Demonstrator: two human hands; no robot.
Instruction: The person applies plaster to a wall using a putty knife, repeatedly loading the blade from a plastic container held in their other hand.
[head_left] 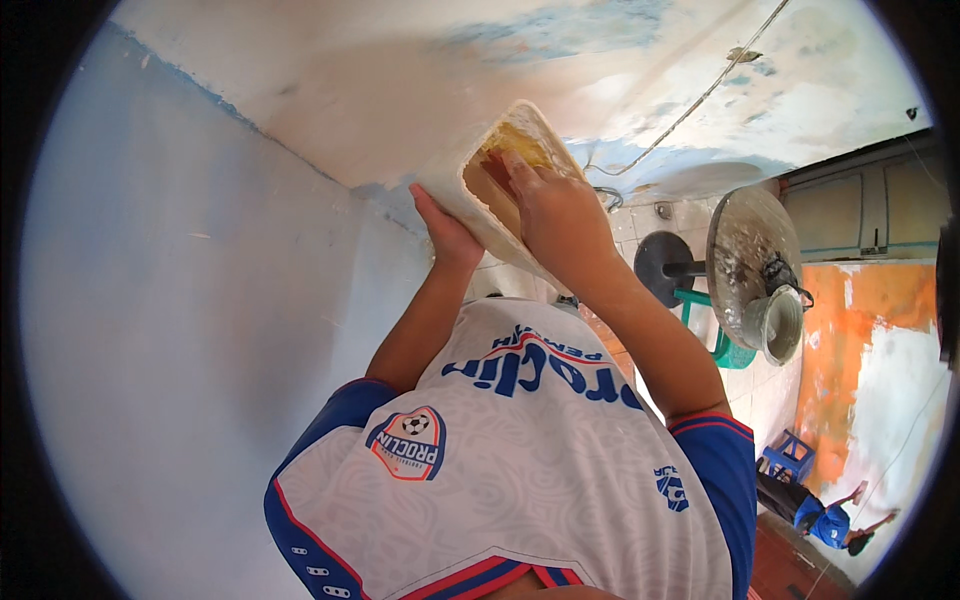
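A whitish rectangular tub [550, 137] is held up in front of my chest, tilted so its opening shows. Yellowish paste [527, 142] coats the inside. My left hand [449, 232] grips the tub's outer side, thumb stretched along the wall and the other fingers hidden behind it. My right hand [562, 212] reaches into the opening with its fingers bent. A reddish-brown flat shape [494, 176] lies by those fingers; its kind cannot be made out, and part of it is hidden by the hand.
A pale blue wall [200, 300] rises at left, a patchy wall [370, 70] ahead with a cable [690, 107]. At right stand a stained round table [735, 225], a grey bucket [780, 328] and a green stool [733, 352]. Farther off, a person in blue [828, 522] reaches toward an orange-white wall [850, 390].
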